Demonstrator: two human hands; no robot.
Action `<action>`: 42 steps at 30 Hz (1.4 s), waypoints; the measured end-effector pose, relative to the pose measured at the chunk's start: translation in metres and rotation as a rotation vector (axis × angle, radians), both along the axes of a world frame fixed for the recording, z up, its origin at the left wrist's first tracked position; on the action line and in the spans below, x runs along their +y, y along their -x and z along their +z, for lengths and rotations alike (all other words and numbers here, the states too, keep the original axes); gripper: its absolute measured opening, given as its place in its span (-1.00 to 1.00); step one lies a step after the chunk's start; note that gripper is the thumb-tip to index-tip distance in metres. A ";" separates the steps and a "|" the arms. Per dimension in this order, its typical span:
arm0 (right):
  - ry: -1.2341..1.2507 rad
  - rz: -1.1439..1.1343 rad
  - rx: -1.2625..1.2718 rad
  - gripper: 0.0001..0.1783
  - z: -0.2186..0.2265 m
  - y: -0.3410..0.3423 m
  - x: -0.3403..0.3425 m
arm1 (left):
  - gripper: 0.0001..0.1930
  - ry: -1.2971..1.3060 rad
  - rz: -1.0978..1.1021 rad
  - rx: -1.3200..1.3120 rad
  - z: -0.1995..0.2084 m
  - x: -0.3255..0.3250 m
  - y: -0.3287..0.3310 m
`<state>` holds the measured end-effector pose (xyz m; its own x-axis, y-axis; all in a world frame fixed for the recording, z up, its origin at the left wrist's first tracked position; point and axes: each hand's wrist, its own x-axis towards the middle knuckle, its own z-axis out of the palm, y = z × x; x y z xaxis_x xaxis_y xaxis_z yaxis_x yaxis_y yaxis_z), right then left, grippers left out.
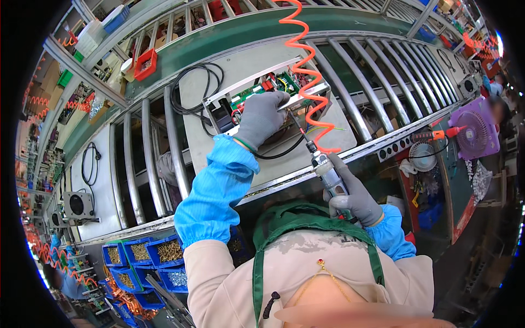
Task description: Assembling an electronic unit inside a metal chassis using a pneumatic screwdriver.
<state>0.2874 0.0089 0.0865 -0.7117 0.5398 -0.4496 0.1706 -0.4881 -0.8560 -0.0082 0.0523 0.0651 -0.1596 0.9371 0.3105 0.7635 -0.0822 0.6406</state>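
My right hand [355,199], in a grey glove, is wrapped round a silver power screwdriver [330,176]. Its long bit [299,127] points away from me to the near edge of an open metal chassis [219,98]. Green circuit boards [252,92], red parts and wires show inside that chassis. My left hand [262,116], also grey-gloved, lies over the chassis's near side, fingers bent together close to the bit's tip; what they pinch is hidden. An orange coiled hose [311,74] hangs across the chassis's right part. A black cable [180,93] lies looped at its left.
The chassis sits on a pale board [199,156] on a roller conveyor [358,106]. Blue bins [169,252] of screws and small metal parts stand at the lower left. A red bin [145,65] is beyond the conveyor. At the right are a purple fan [474,128] and another driver [432,135].
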 end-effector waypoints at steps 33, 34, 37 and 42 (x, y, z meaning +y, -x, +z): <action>-1.783 0.329 -0.427 -0.29 0.044 -0.076 0.045 | -0.48 0.128 -0.412 0.397 -0.003 -0.035 -0.134; -1.848 0.113 -0.276 -0.43 0.052 -0.089 0.042 | -0.42 0.218 -0.355 0.262 0.000 -0.033 -0.139; -1.392 0.190 0.222 -0.67 0.070 -0.123 0.043 | -0.41 0.327 -0.353 -0.155 0.016 -0.028 -0.147; -0.755 -0.236 0.175 -0.06 0.030 -0.078 0.072 | -0.33 0.424 -0.548 -0.589 0.037 -0.023 -0.163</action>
